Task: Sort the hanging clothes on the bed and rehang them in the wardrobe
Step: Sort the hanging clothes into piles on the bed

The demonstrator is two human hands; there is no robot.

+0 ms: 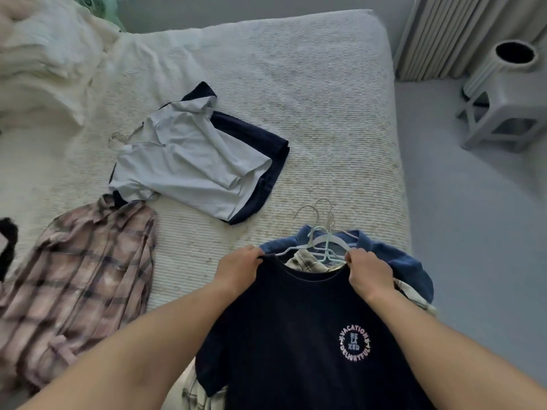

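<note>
Both hands pinching navy T-shirt [296, 335] shoulders: left hand [239, 269], right hand [370, 273], near bed [296, 84] right edge. I'd lift evenly, freeing white hanger [322, 244] from pile beneath.

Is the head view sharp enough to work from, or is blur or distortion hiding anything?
Head view: dim, flat light, no glare; the navy T-shirt and both hands, left and right, are sharp; the plaid shirt and top-left corner smear with blur; wide-angle bends the bed edge.
</note>
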